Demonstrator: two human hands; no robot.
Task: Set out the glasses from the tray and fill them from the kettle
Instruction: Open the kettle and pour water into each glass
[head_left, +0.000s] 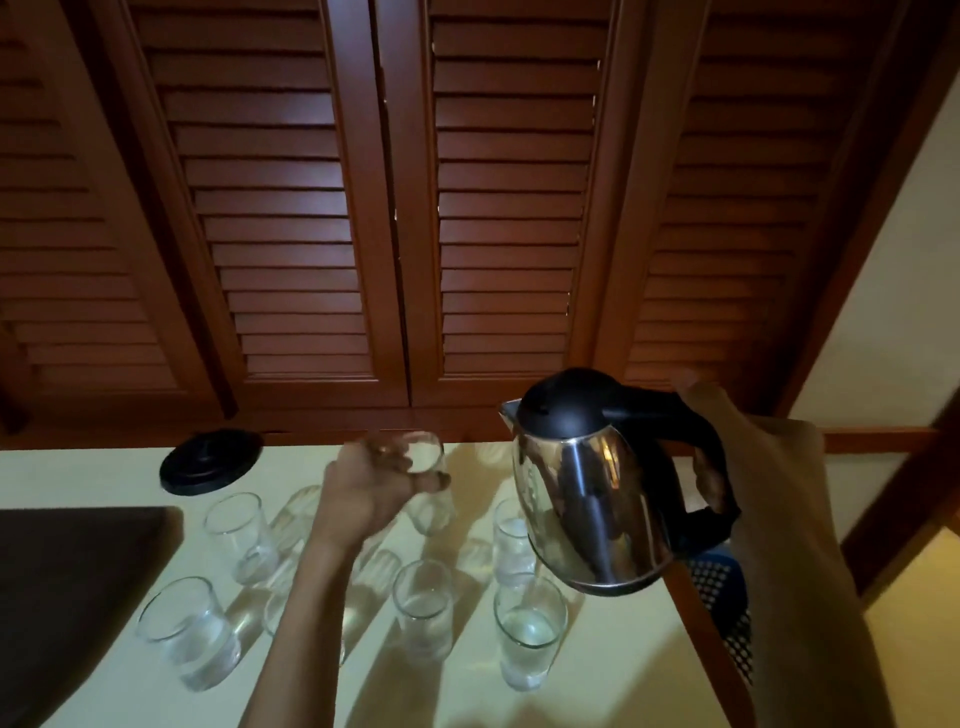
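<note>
My left hand (366, 486), centre frame, has its fingers curled around a glass (428, 457) held tilted above the table (613, 670). My right hand (727, 447), at right, grips the black handle of the steel kettle (587, 499), which hangs in the air, its spout pointing left toward that glass. Below stand more glasses: one at lower right (527, 642), one beside it (423, 608), one at lower left (189, 631). The kettle base (210, 460) sits upper left on the table; the dark tray (67, 587) lies at left edge. No brand or writing is legible.
</note>
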